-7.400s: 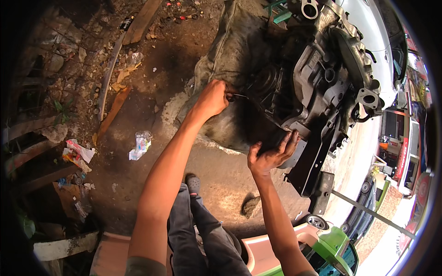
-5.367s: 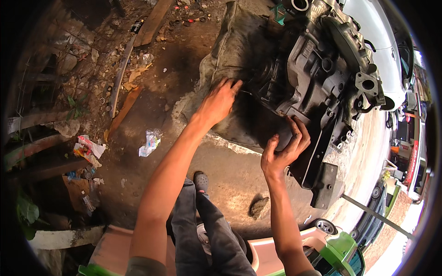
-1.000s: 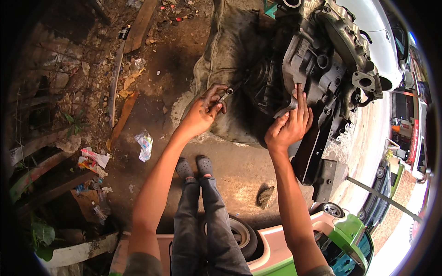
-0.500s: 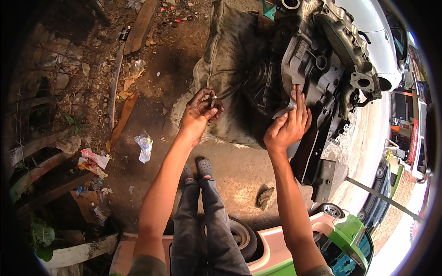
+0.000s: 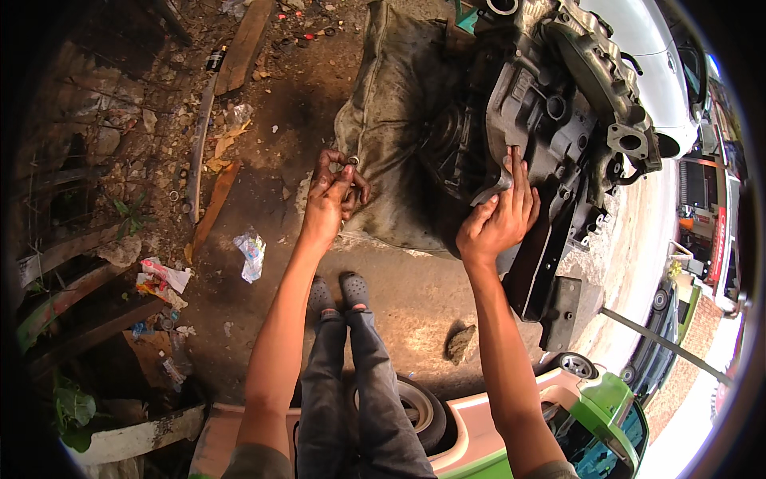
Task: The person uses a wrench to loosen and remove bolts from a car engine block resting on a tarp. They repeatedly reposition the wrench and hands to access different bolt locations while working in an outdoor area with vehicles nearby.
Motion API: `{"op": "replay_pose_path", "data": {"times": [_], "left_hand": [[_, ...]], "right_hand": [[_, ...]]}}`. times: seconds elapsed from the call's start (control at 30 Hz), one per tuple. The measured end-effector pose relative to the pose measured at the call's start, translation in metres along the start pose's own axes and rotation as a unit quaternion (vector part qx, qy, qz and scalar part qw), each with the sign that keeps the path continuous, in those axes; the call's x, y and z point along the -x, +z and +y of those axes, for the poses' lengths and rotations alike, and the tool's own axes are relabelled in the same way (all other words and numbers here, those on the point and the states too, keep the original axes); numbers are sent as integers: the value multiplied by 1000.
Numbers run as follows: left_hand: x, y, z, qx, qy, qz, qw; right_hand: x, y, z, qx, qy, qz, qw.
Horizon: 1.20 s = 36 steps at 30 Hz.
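Observation:
In front of me on the left, my left hand (image 5: 329, 199) is closed, its darkened fingers pinching a small metal bolt (image 5: 353, 160) whose round end shows at the fingertips. My right hand (image 5: 504, 209) lies with outstretched fingers against the grey metal cover (image 5: 511, 104) of an engine. Beside its thumb is a curved, shiny metal lip (image 5: 488, 191) at the cover's edge. The engine's round pulley (image 5: 448, 144) sits in shadow to the left of the cover.
A grimy cloth (image 5: 379, 112) lies under the engine. Behind my legs are a wheel (image 5: 419, 411) and a pink-and-green car body (image 5: 487, 419). Wood planks (image 5: 246, 48), a crumpled plastic wrapper (image 5: 250, 254) and a stone (image 5: 459, 343) lie on the ground.
My left hand has moved slightly left and turned, bringing the bolt's round end up between the fingertips. My right hand stays on the engine cover.

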State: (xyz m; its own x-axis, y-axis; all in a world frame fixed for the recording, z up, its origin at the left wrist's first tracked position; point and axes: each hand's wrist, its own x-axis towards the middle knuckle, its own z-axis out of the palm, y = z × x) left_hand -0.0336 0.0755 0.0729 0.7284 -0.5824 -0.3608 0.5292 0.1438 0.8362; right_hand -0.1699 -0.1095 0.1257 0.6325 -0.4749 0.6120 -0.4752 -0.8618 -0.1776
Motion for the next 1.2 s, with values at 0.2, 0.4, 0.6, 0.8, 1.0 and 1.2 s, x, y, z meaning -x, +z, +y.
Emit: {"op": "replay_pose_path", "data": {"times": [0.2, 0.4, 0.6, 0.8, 1.0, 1.2], "left_hand": [[-1, -3, -4, 52, -38, 33, 997], [-6, -10, -8, 122, -72, 1, 990], [-4, -5, -5, 43, -39, 15, 998], [-2, -8, 3, 104, -52, -62, 991], [-10, 1, -6, -120, -41, 7, 992], [-19, 14, -9, -410, 206, -52, 887]], "right_hand": [[0, 0, -1, 2, 0, 2, 1000], [-1, 0, -1, -1, 0, 3, 1000], [-1, 0, -1, -2, 1, 3, 1000], [-2, -1, -2, 5, 5, -4, 1000], [-1, 0, -2, 2, 3, 1, 1000], [-2, 0, -2, 5, 1, 4, 1000]]}}
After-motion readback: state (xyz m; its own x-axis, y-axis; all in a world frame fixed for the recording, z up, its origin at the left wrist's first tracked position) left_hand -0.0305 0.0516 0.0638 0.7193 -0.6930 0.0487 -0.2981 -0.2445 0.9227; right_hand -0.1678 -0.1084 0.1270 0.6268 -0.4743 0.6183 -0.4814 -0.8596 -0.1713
